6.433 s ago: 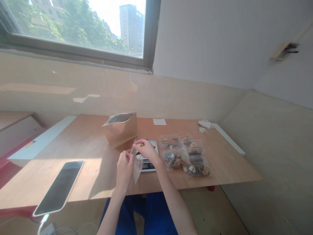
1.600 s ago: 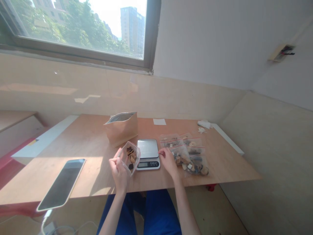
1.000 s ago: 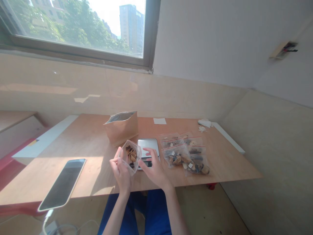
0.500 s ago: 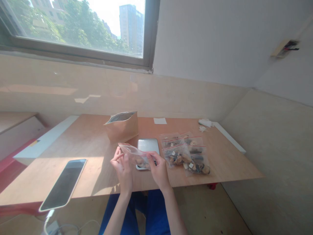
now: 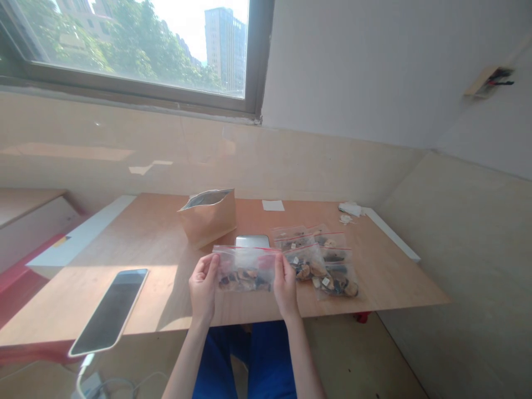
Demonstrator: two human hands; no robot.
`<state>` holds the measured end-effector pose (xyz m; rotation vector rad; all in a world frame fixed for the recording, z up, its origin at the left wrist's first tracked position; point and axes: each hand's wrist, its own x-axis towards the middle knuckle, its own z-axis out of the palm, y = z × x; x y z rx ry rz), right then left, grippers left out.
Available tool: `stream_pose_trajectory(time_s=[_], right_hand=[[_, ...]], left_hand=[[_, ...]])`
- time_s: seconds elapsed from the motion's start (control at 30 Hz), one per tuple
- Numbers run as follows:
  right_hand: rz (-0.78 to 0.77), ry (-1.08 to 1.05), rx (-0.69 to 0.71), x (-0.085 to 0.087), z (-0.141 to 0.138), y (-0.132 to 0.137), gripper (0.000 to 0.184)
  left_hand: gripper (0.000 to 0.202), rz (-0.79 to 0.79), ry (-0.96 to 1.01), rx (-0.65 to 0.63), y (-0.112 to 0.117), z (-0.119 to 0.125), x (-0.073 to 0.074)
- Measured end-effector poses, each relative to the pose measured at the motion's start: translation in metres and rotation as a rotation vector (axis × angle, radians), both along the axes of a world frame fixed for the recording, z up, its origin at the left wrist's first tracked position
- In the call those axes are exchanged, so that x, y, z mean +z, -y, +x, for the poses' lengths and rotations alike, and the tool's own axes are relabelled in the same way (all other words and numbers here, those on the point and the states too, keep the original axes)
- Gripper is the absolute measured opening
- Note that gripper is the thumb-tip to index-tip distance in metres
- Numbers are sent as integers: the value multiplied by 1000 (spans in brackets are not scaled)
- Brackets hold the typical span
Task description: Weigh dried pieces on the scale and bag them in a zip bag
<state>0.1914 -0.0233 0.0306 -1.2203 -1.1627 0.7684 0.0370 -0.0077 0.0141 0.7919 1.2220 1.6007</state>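
A clear zip bag (image 5: 245,279) with a red seal line is stretched upright between my two hands, with brown and dark dried pieces lying in its lower part. My left hand (image 5: 203,285) pinches its upper left corner, and my right hand (image 5: 286,282) grips the upper right corner. Behind the bag is a small silver scale (image 5: 252,241), mostly hidden by it. To the right, several filled zip bags (image 5: 318,260) lie overlapping on the table, some with small white labels. An open brown paper pouch (image 5: 210,219) with a silvery lining stands behind my left hand.
At the table's (image 5: 374,277) left front edge lies a phone (image 5: 110,311) with a white cable (image 5: 85,363) plugged in. A white paper (image 5: 273,205) lies near the wall, and crumpled white scraps (image 5: 349,209) sit at the back right.
The zip bag has gone from tilted and bunched to spread flat and upright. My hands have moved apart, the right one to its right corner.
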Motion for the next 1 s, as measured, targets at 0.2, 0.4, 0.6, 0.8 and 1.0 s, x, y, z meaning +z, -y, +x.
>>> stream_pose_trajectory(time_s=[0.2, 0.4, 0.6, 0.8, 1.0], right_hand=[[13, -53, -21, 1, 5, -1, 36], [31, -66, -71, 2, 6, 1, 34], [59, -40, -88, 1, 6, 2, 35], [89, -78, -144, 5, 1, 3, 35], [109, -90, -91, 3, 3, 1, 35]], left_hand=[[41, -20, -26, 19, 3, -4, 9], [43, -19, -94, -25, 5, -6, 15], [34, 19, -111, 31, 5, -9, 15], [27, 71, -139, 107, 9, -8, 21], [27, 102, -25, 71, 11, 3, 23]])
